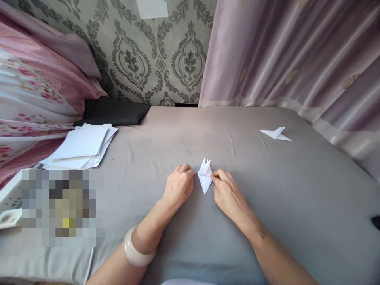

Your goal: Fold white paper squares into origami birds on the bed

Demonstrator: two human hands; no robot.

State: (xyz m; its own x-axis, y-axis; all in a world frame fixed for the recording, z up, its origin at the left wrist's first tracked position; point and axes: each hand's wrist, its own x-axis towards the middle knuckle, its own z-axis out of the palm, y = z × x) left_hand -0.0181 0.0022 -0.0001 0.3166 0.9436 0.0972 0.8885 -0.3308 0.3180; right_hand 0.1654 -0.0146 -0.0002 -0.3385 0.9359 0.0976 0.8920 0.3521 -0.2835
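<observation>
A small piece of folded white paper [204, 177] lies between my hands on the grey cloth. Its lower end narrows to a point, and several thin points stick up at its top. My left hand [179, 184] is closed, with thumb and forefinger pinched at the paper's left corner. On the opposite side, the thumb and forefinger of my right hand [228, 187] pinch the right edge. Further off to the right rests another folded white paper figure [277, 134] with two long pointed ends, which neither hand touches.
A stack of white paper sheets [81, 146] sits at the left, in front of a folded black cloth [115, 111]. Nearer on that side are a white power strip [12, 190], a cable [90, 265] and a blurred-out patch. Curtains [252, 51] hang along the right.
</observation>
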